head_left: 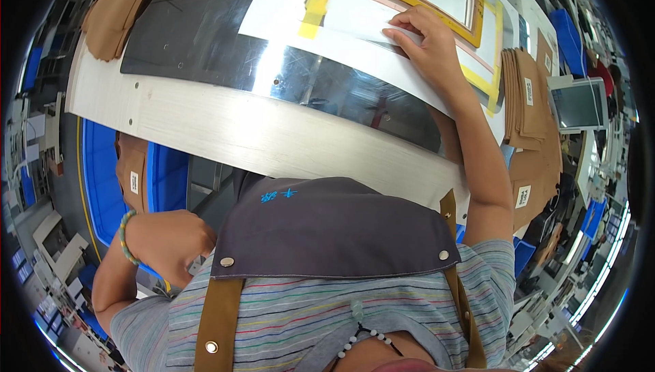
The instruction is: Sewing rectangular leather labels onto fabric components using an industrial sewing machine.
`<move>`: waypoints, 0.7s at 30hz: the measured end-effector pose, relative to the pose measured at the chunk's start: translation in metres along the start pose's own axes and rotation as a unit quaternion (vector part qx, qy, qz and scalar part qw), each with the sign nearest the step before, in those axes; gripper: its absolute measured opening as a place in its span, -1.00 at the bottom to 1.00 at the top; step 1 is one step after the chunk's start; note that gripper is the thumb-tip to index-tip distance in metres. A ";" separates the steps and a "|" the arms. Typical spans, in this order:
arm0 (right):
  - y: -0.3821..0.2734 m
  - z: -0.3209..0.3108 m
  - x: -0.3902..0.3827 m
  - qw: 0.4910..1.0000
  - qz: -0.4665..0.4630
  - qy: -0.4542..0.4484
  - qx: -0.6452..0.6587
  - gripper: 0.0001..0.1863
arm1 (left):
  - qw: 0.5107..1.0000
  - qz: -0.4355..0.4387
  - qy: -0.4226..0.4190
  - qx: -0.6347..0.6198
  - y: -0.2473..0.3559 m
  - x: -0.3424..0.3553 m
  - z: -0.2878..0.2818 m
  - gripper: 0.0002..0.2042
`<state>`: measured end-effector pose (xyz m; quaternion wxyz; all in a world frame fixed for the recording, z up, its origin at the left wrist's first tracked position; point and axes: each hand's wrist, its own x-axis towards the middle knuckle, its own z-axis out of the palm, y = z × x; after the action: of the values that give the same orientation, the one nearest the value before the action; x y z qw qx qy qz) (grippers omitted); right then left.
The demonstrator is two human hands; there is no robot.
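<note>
My right hand (431, 45) reaches over a white sheet (286, 14) on the bench, just in front of a yellow rectangular frame (471, 27). Its thumb and forefinger come together in a pinch; whatever lies between the tips is too thin to make out. Yellow tape (315, 12) crosses the sheet to the left of this hand. My left hand (170, 241), with a beaded bracelet at the wrist, is down beside my apron (327, 225). Its fingers are curled, and their tips are mostly hidden.
The sheet rests on a shiny dark plate (205, 51) on a pale bench (225, 113). Brown paper stacks (522, 96) lie on the right, more brown paper (123, 10) at far left. Below stands a blue bin (102, 181). A small grey screen (578, 105) stands right.
</note>
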<state>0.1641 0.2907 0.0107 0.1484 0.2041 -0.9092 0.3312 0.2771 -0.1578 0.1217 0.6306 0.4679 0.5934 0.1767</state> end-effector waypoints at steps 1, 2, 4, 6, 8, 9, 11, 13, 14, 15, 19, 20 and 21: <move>-0.001 0.001 0.001 0.999 0.021 -0.003 0.045 -0.76 | 0.999 -0.022 0.025 0.032 0.002 -0.002 0.001 -0.72; -0.002 0.005 0.004 0.999 0.029 0.002 0.038 -0.76 | 0.998 0.008 0.052 0.020 0.000 -0.006 0.002 -0.72; -0.001 0.010 0.004 0.998 0.022 0.007 0.060 -0.81 | 0.990 -0.038 0.131 0.047 -0.002 -0.010 0.005 -0.78; 0.002 0.010 0.002 0.999 0.032 0.011 0.041 -0.83 | 0.983 -0.053 0.162 0.073 -0.006 -0.009 0.005 -0.80; 0.003 0.014 0.002 0.998 0.006 0.013 0.054 -0.85 | 0.967 -0.097 0.218 0.091 -0.013 -0.009 0.009 -0.80; 0.003 0.015 0.002 0.998 0.027 0.004 0.055 -0.87 | 0.960 -0.146 0.225 0.081 -0.025 -0.008 0.007 -0.78; 0.002 0.017 0.005 1.000 0.006 0.009 0.025 -0.87 | 0.970 -0.100 0.214 0.052 -0.051 -0.010 0.012 -0.73; 0.001 0.021 0.008 1.000 0.011 0.004 -0.015 -0.88 | 0.970 0.088 0.153 -0.168 -0.081 -0.020 0.026 -0.75; 0.002 0.022 0.008 1.000 0.018 -0.006 -0.004 -0.88 | 0.945 0.022 0.163 -0.282 -0.101 -0.037 0.035 -0.77; 0.002 0.022 0.010 1.000 0.002 -0.008 -0.007 -0.88 | 0.918 0.059 0.268 -0.287 -0.123 -0.060 0.039 -0.82; 0.003 0.024 0.012 0.998 -0.018 -0.017 -0.054 -0.85 | 0.556 -0.295 0.741 -0.233 -0.229 -0.132 0.098 -0.71; 0.003 0.024 0.012 0.998 -0.009 -0.019 -0.059 -0.85 | 0.586 -0.448 0.671 -0.074 -0.257 -0.134 0.128 -0.62; 0.002 0.025 0.012 0.998 0.004 -0.028 -0.052 -0.84 | 0.564 -0.599 0.562 0.079 -0.287 -0.132 0.157 -0.51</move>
<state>0.1496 0.2730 -0.0040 0.1319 0.2015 -0.9299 0.2779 0.2949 -0.4632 -0.0531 0.0912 -0.1409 0.9838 -0.0625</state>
